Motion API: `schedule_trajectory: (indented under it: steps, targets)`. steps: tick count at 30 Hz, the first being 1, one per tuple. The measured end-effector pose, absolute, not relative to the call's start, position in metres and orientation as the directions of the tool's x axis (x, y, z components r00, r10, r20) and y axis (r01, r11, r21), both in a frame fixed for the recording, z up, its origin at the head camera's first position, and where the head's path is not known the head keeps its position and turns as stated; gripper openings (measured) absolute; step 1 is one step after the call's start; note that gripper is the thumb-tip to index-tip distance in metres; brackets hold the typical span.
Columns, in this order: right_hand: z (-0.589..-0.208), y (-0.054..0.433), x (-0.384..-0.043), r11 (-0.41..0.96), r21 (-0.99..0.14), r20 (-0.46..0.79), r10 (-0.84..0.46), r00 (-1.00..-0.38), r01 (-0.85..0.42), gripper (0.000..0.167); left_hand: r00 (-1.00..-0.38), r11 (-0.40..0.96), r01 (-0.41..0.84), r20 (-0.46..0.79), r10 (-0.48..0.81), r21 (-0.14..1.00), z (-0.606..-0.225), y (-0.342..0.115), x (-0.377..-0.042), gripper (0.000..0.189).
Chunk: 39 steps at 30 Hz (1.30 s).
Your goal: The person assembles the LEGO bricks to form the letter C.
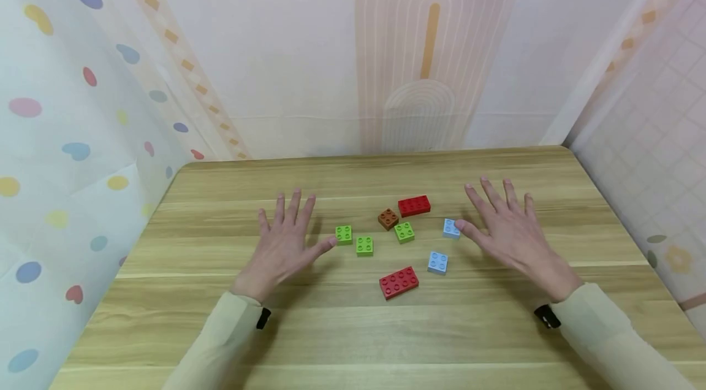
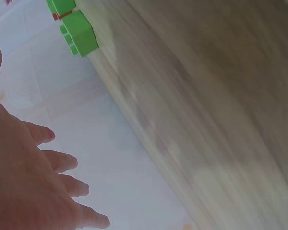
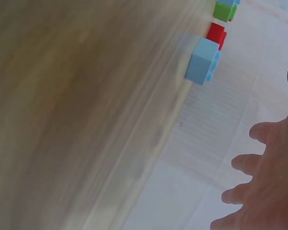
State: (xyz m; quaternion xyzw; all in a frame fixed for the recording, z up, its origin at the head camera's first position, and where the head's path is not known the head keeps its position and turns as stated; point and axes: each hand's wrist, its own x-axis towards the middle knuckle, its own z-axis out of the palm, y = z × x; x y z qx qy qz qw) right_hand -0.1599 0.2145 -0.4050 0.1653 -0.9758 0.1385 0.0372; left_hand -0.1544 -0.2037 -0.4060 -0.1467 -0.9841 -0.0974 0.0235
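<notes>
Over the counter [image 1: 331, 341], I have both hands palm down, raised above the wood with shadows beneath. On my head view, the left hand [image 1: 281, 253] is spread wide, fingers straight and thumb out, with nothing in its hold. Its thumb points at the left green brick [image 1: 344, 235]. The right hand [image 1: 513, 233] is just as widely spread and holds nothing; its thumb tip overlaps the far blue brick [image 1: 451, 226] from above, but my right wrist view shows a gap between them.

All the bricks lie studs up between the hands. I see the middle green brick [image 1: 364, 246] near the left one. Farther right, the right green brick [image 1: 404, 232] sits close by the brown brick [image 1: 388, 219]; I cannot tell whether they touch. Just behind is the far red brick [image 1: 414, 206]. The near red brick [image 1: 399, 282] lies closest to me, at a slant, and the near blue brick [image 1: 438, 262] is to its right. Behind the counter hangs a pale patterned curtain [image 1: 298, 59].
</notes>
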Motion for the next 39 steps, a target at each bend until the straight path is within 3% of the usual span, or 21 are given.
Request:
schedule_trajectory:
  steps: [23,39]
  targets:
    - [-0.406,0.193,-0.146,0.884,-0.255,0.119,-0.373,-0.92,-0.391,0.077,-0.91,0.9,0.41,0.123,0.395,0.145,-0.407,-0.176,-0.139,0.101]
    - [-0.408,0.179,-0.131,0.804,-0.258,0.131,-0.52,-0.844,-0.535,0.078,-0.813,0.808,0.577,0.185,0.553,0.12,-0.409,-0.155,-0.128,0.092]
